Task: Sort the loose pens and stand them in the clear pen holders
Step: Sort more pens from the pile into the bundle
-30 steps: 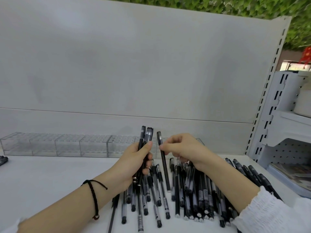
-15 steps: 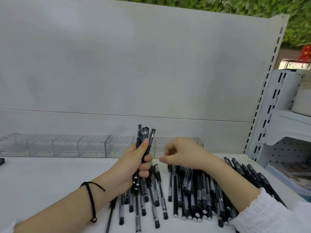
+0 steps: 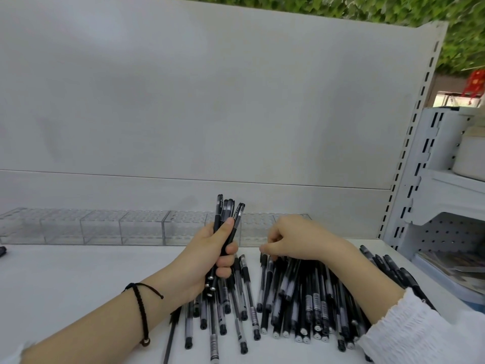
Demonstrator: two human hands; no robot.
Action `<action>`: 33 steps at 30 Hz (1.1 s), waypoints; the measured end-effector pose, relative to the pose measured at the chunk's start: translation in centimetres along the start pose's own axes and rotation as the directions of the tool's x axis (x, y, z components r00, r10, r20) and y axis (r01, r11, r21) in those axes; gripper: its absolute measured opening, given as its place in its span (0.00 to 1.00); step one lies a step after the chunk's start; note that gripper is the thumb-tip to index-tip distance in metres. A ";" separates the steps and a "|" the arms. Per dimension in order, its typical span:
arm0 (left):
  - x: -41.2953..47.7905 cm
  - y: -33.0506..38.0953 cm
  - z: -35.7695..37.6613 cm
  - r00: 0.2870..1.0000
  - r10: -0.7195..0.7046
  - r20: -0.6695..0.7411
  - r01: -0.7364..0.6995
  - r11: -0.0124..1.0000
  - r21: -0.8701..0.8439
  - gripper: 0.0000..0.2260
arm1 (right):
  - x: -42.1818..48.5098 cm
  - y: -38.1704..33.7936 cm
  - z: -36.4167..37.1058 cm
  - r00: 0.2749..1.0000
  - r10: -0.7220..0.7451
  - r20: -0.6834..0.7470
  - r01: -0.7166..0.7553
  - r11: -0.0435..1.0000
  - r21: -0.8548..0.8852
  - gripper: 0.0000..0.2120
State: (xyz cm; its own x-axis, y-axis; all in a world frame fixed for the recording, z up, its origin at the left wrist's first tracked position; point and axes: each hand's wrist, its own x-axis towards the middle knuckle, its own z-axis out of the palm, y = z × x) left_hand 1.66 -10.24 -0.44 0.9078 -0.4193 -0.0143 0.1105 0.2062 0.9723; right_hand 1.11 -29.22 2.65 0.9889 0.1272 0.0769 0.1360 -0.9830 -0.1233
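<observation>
White shelf (image 3: pixel 78 279) carries loose pens (image 3: pixel 301 298) and clear pen holders (image 3: pixel 105 227).

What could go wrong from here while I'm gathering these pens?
The bundle of pens in your left hand fans out at the top, so one might slip loose. Your right hand and forearm lie across the loose pile; a careless lift could scatter pens toward the right edge of the shelf. The clear pen holders stand just behind your hands and could get knocked.

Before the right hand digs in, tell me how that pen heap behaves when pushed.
The heap of loose pens would likely scatter and roll: round barrels lie stacked on a smooth white shelf. Each looks stiff and light, probably easy to lift. Overlapping ones may drag neighbours.
</observation>
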 end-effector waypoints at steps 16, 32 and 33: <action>0.2 0.1 0.0 0.999 0.020 -0.039 -0.020 1.000 -0.007 0.11 | -0.1 -1.8 1.0 0.994 0.066 0.092 -0.075 0.992 0.097 0.17; 0.7 0.9 -0.6 0.987 0.066 -0.149 -0.078 0.994 -0.076 0.10 | 0.7 -2.5 2.0 0.974 0.159 0.159 -0.206 0.913 0.351 0.08; 0.7 0.8 -0.5 0.987 0.069 -0.148 -0.080 0.994 -0.069 0.10 | 0.7 -2.6 2.1 0.974 0.170 0.153 -0.214 0.913 0.347 0.08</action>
State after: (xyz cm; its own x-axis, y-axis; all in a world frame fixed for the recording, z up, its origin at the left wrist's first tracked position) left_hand 2.59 -9.87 0.25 0.9632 -0.2683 0.0187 0.0649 0.2993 0.9519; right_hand 1.60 -26.31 1.00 0.9949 -0.0225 -0.0978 -0.0663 -0.8791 -0.4720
